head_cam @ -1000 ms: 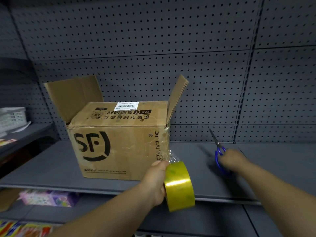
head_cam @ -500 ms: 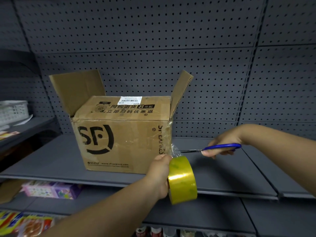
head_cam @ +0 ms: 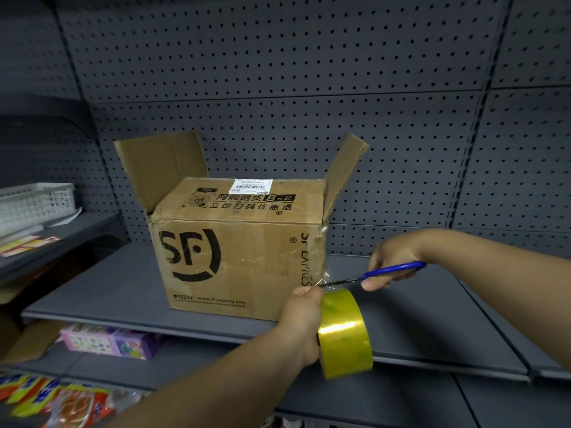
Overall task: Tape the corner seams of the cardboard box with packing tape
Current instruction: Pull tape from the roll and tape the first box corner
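Grey pegboard panels (head_cam: pixel 309 57) backed a dark metal shelf (head_cam: pixel 123 291), and on that shelf sat the cardboard box (head_cam: pixel 234 261), printed face forward, with two top flaps standing up at left and right. Clear film ran down the box's front right corner seam (head_cam: pixel 321 257), wrinkled and shiny, from near the top edge down to where a short strip of tape (head_cam: pixel 323 281) stretched off toward the roll. By that showing, this one seam was nearly finished and only needed the strip severed and its tail pressed flat; the front left corner showed no tape that could be made out, and the rear corners were hidden, so most of the job probably remained (the open flaps were another matter).

The left hand (head_cam: pixel 304 322) was wrapped around the yellow tape roll (head_cam: pixel 344 333), held just in front of the box's lower right corner, fingers closed on its far side with the thumb near the top. The right hand (head_cam: pixel 392 257) gripped blue-handled scissors (head_cam: pixel 370 274), fingers curled through and around the handles, blade tips reaching the strip between box and roll. Whether the blades were parted or already closed was too fine to tell.
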The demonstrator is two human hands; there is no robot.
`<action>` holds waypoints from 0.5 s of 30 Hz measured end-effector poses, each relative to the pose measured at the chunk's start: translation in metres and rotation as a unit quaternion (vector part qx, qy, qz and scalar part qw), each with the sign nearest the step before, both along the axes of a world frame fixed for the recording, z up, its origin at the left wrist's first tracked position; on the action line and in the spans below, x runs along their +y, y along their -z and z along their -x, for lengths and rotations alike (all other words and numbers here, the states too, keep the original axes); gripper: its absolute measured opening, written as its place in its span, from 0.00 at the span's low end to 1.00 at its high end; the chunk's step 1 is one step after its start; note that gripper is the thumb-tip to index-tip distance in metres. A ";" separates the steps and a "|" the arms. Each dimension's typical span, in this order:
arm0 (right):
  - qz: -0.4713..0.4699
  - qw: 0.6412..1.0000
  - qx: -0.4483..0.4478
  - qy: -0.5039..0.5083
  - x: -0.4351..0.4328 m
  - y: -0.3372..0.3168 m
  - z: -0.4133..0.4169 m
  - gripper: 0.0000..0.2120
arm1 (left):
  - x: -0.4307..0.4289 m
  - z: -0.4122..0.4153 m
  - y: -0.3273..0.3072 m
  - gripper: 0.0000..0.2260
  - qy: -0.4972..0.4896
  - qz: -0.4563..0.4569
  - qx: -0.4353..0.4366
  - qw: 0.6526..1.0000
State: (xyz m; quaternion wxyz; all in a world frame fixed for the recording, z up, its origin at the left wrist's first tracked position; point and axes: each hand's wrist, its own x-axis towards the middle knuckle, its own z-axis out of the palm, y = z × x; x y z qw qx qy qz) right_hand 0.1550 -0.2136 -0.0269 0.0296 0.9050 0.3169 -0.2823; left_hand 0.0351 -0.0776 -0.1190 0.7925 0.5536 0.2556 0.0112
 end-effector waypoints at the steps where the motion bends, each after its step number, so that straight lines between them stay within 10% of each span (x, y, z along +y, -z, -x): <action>1: 0.001 1.000 0.004 -0.002 0.000 0.001 0.000 0.23 | 0.000 -0.001 0.000 0.03 -0.001 0.002 0.001 1.000; 15: -0.040 0.998 0.045 -0.016 0.001 0.015 -0.005 0.22 | 0.007 -0.010 0.007 0.03 0.005 0.017 0.005 1.000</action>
